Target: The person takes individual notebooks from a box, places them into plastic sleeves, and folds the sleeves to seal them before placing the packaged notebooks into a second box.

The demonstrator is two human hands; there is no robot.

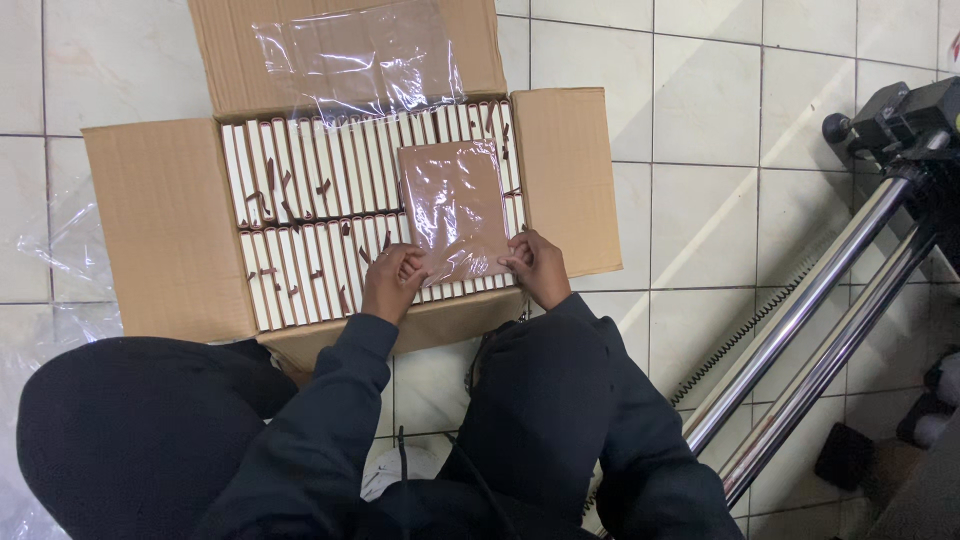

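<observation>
Overhead view of a person crouched on a tiled floor (700, 100) before an open cardboard box (165, 225). The left hand (392, 280) and the right hand (535, 265) each pinch a lower corner of a brown notebook in clear plastic wrap (455, 205), fingers curled closed onto its near edge. The notebook lies flat between the two hands and extends away from them, resting on top of the box's contents. Beneath and to both sides of the hands, two rows of white-edged books with thin brown ribbon markers (310, 170) stand packed upright, filling the box; one row lies just beyond the fingertips, the other directly under them. Beyond the notebook, on the far flap of the box, lies a loose clear plastic sheet (355, 55). More crumpled clear plastic (45, 250) lies on the floor well to the outside of the left hand. Well to the outside of the right hand, two shiny metal tubes of a stand (810, 320) slant across the floor, topped by a black fitting (900, 115). Dark sleeves (540, 400) cover both arms.
</observation>
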